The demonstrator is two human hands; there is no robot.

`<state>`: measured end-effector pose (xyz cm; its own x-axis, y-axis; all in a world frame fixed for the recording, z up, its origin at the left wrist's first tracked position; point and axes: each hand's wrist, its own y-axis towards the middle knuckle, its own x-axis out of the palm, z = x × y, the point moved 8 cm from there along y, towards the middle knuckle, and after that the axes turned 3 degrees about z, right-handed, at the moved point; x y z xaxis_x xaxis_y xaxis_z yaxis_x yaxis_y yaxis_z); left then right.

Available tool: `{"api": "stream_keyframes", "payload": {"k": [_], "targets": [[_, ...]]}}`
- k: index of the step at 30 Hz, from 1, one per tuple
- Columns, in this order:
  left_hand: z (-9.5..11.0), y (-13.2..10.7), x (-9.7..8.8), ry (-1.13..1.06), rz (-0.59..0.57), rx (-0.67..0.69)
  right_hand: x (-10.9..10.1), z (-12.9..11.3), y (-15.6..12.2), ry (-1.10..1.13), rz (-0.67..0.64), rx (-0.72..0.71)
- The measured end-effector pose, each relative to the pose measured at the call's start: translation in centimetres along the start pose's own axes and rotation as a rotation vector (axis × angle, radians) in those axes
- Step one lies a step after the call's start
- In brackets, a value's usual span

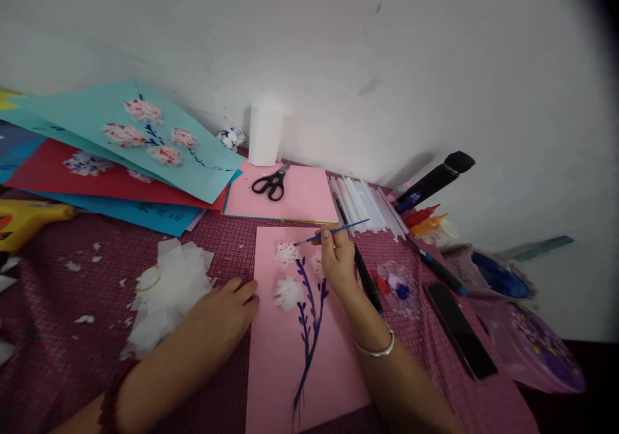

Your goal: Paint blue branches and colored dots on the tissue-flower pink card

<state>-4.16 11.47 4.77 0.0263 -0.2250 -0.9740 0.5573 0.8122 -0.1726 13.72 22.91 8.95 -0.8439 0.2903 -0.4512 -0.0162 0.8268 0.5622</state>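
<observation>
My right hand (338, 260) is closed round a thin blue paintbrush (351, 228), whose tip touches a white tissue flower (288, 252) dotted with red. The flower sits on a pink paper sheet (294, 363) that carries a painted dark blue stem (309, 318) with leaves. A second white tissue flower (288, 293) lies lower on the sheet. My left hand (227, 311) rests flat at the sheet's left edge, fingers stretched out, next to a heap of white tissue pieces (169, 292).
Finished flower sheets in turquoise (145, 137), red and blue lie at the back left. Black scissors (271, 182) rest on a pink paper stack. White sticks (362, 202), paint tubes (425, 218), a plastic palette (399, 286), a phone (459, 337) and a yellow glue gun (29, 218) surround the work.
</observation>
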Motion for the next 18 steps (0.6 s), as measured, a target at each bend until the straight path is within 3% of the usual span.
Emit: {"api": "stream_keyframes", "payload": {"k": [6, 10, 15, 18], "targets": [[0.0, -0.3, 0.1, 0.005, 0.015, 0.012, 0.4, -0.2, 0.0, -0.002, -0.044, -0.023], [0.2, -0.2, -0.2, 0.004, 0.02, 0.014, -0.1, -1.0, -0.2, 0.058, -0.002, 0.004], [0.3, -0.2, -0.6, 0.004, 0.038, 0.021, 0.9, -2.8, -0.7, 0.022, -0.103, -0.084], [0.3, -0.2, -0.7, -0.022, 0.074, 0.028, 1.1, -2.8, -0.8, 0.013, -0.099, -0.091]]}}
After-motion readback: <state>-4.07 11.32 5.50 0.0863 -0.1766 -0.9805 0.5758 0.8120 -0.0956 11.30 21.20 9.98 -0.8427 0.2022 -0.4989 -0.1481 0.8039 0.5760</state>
